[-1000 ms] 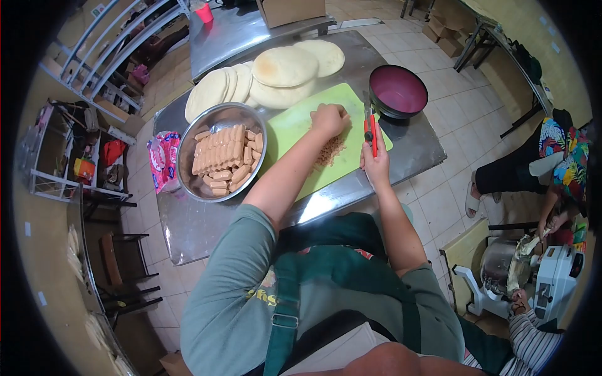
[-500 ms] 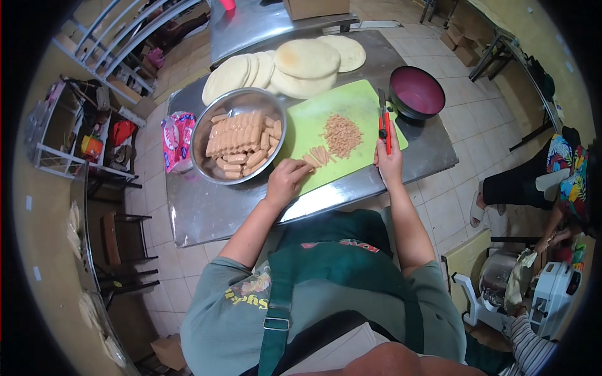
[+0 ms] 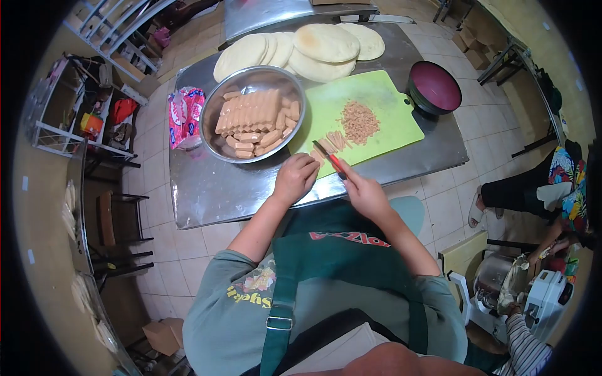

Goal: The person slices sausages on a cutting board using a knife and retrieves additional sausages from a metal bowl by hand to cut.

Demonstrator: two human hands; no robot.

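Note:
My right hand (image 3: 367, 197) is closed round the red handle of a knife (image 3: 336, 164), its dark blade angled over sausage at the near-left edge of the green cutting board (image 3: 395, 128). Fingers of my left hand (image 3: 296, 178) are bent together, holding a piece of sausage (image 3: 317, 158) beside the blade. Several cut sausage strips (image 3: 335, 141) lie just past the knife. Behind them is a pile of finely diced sausage (image 3: 359, 123). Left of the board, a steel bowl (image 3: 210, 135) holds many whole sausages (image 3: 249, 113), some in a stuck-together block.
Round flatbreads (image 3: 326, 44) overlap at the back of the metal table (image 3: 207, 197). A dark bowl with a purple inside (image 3: 435, 88) stands right of the board. A pink packet (image 3: 185, 116) lies left of the steel bowl. At lower right, other people work near a white machine (image 3: 544, 301).
My right hand has come left and down, bringing the knife from the board's right side to the sausage by my left hand. The camera view has shifted slightly.

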